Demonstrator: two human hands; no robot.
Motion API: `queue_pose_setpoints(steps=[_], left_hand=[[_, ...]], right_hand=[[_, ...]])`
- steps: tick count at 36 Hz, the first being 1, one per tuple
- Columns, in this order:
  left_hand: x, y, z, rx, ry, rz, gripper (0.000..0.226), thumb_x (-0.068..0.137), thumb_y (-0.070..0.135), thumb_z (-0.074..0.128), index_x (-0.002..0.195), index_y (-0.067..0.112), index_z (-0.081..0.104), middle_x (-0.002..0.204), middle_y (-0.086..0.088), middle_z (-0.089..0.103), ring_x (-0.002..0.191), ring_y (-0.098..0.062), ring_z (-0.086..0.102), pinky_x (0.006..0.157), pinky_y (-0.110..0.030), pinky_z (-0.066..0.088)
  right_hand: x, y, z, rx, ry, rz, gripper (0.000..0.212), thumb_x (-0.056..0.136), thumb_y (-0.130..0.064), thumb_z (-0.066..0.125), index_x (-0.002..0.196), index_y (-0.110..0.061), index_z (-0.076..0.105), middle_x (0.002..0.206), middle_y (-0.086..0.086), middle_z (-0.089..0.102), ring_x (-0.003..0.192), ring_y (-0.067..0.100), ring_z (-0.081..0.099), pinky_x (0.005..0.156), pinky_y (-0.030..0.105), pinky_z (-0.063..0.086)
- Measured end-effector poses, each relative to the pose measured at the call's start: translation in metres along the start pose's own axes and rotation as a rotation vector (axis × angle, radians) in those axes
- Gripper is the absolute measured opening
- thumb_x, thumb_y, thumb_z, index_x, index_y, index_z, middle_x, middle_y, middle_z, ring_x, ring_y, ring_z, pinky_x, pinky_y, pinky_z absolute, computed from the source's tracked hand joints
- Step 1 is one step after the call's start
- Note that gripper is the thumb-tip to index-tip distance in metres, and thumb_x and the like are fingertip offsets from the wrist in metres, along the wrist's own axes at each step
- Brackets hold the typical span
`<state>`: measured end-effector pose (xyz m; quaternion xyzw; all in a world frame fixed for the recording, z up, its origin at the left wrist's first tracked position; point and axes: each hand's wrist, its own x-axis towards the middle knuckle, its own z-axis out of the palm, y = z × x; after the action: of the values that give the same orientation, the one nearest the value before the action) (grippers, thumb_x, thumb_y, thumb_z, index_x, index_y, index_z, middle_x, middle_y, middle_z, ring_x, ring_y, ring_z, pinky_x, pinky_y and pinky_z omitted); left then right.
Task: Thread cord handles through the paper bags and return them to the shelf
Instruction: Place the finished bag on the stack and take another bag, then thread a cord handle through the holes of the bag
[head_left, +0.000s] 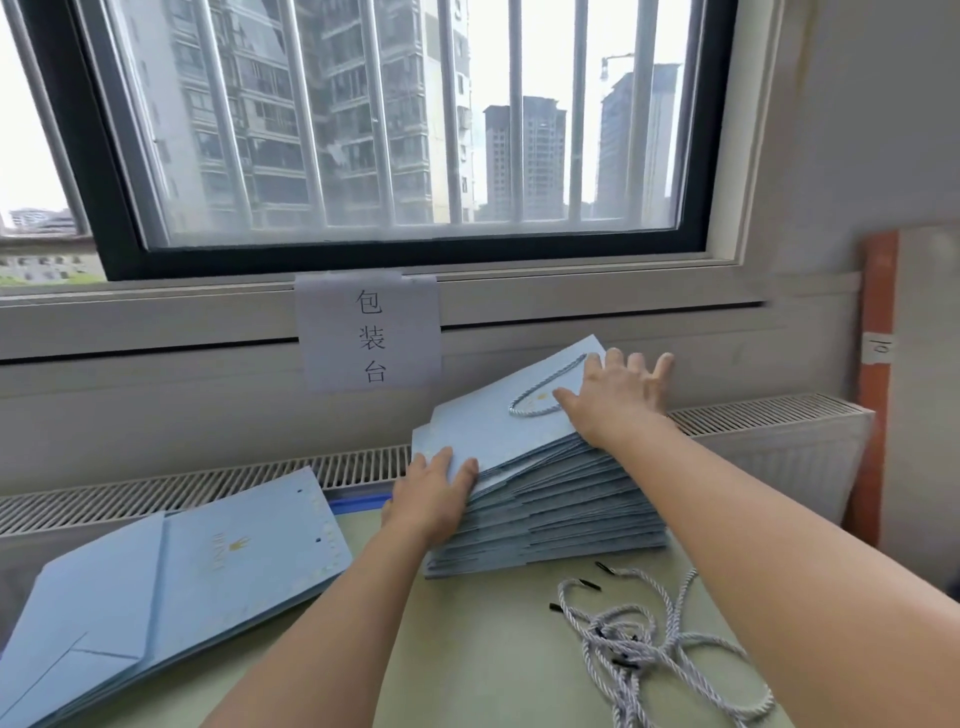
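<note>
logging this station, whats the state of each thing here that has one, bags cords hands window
threaded bag stack: piled, top bag tilted, cord handle fitted
unthreaded bags: lying flat on the left, holes empty
loose cords: tangled on the table, unused
left hand: fingers straight, pressing the stack's near-left edge
right hand: fingers spread, flat on the top bag
window: closed, barred
paper sign: taped below the sill

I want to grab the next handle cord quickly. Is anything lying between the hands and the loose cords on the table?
Nothing visible. The loose cords lie bare on the green table, just in front of the bag stack that the left hand and right hand rest on.
</note>
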<state>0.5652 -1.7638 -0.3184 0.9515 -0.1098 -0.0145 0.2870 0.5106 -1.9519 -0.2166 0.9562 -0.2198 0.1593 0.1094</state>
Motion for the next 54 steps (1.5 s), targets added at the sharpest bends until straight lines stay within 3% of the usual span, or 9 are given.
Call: queue_pose_setpoints(steps=[20,26,31,33,37,41,46,49,54], left_hand=[[-0.097,-0.07,-0.044,0.577,0.088,-0.131,0.082,0.091,0.073,0.014,0.152,0.029,-0.018,0.159,-0.008,-0.026,0.147,-0.027,-0.024,0.114,-0.054,-0.016],[-0.122,-0.11,-0.048,0.66,0.003,-0.221,0.078,0.093,0.07,0.021,0.156,0.027,0.003,0.162,-0.005,0.014,0.149,-0.025,0.01,0.118,-0.055,-0.004],[-0.137,-0.111,-0.051,0.838,0.244,0.055,0.052,0.098,0.058,0.028,0.129,0.023,0.051,0.117,-0.004,0.067,0.11,-0.021,0.061,0.111,-0.039,0.026],[-0.14,-0.114,-0.055,0.857,0.346,0.16,0.04,0.089,0.058,0.051,0.089,0.022,0.069,0.072,-0.004,0.071,0.065,-0.022,0.068,0.064,-0.029,0.047],[-0.158,-0.103,-0.064,0.726,0.491,0.362,0.044,0.076,0.042,0.077,0.047,0.018,0.054,0.033,0.001,0.044,0.023,-0.019,0.04,0.046,-0.009,0.008],[-0.208,-0.067,-0.055,0.772,0.552,0.527,0.048,0.085,0.045,0.036,0.048,0.019,0.052,0.036,0.001,0.046,0.027,-0.018,0.044,0.045,-0.018,0.015],[-0.257,-0.05,-0.043,0.588,0.315,0.527,0.056,0.086,0.061,0.03,0.066,0.023,0.066,0.058,0.007,0.062,0.049,-0.012,0.06,0.042,-0.019,0.035],[-0.251,-0.053,-0.057,0.414,0.321,0.424,0.06,0.093,0.066,0.024,0.141,0.034,0.043,0.144,0.013,0.046,0.132,-0.006,0.041,0.099,-0.028,0.04],[-0.204,-0.066,-0.047,0.012,0.113,0.095,0.078,0.091,0.066,0.037,0.154,0.026,0.015,0.159,0.003,0.025,0.146,-0.017,0.021,0.116,-0.03,0.018]], right_hand=[[-0.085,-0.091,0.009,0.212,0.149,-0.445,0.042,0.101,-0.042,0.032,0.124,-0.012,0.051,0.125,0.007,0.053,0.116,0.025,0.047,0.092,0.037,0.037],[-0.119,-0.114,0.021,0.488,-0.017,-0.447,0.04,0.102,-0.037,0.028,0.094,-0.015,0.06,0.105,0.007,0.066,0.091,0.028,0.059,0.067,0.031,0.033],[-0.142,-0.123,0.027,0.614,-0.153,-0.394,0.041,0.102,-0.037,0.024,0.079,-0.017,0.052,0.102,0.006,0.064,0.082,0.023,0.049,0.066,0.032,0.035],[-0.149,-0.124,0.03,0.689,-0.187,-0.36,0.047,0.101,-0.039,0.023,0.086,-0.014,0.06,0.1,0.005,0.066,0.089,0.024,0.055,0.069,0.033,0.041],[-0.156,-0.122,0.026,1.144,-0.4,-0.187,0.056,0.1,-0.051,0.025,0.091,-0.011,0.064,0.079,0.008,0.07,0.06,0.02,0.058,0.065,0.033,0.048],[-0.153,-0.11,0.022,1.611,-0.909,-0.008,0.05,0.099,-0.053,0.034,0.1,-0.009,0.058,0.08,0.008,0.068,0.059,0.017,0.054,0.049,0.022,0.04],[-0.163,-0.083,0.034,1.574,-1.128,-0.257,0.024,0.095,-0.005,0.05,0.117,-0.011,0.059,0.105,0.012,0.066,0.098,0.028,0.053,0.086,0.038,0.046],[-0.179,-0.061,0.033,1.544,-1.189,-0.386,0.035,0.094,0.0,0.051,0.126,-0.014,0.051,0.101,0.013,0.068,0.086,0.024,0.062,0.076,0.033,0.053],[-0.208,-0.042,0.022,1.475,-1.187,-0.503,0.04,0.09,0.002,0.058,0.127,-0.014,0.05,0.075,0.002,0.065,0.059,0.01,0.056,0.05,0.016,0.043]])
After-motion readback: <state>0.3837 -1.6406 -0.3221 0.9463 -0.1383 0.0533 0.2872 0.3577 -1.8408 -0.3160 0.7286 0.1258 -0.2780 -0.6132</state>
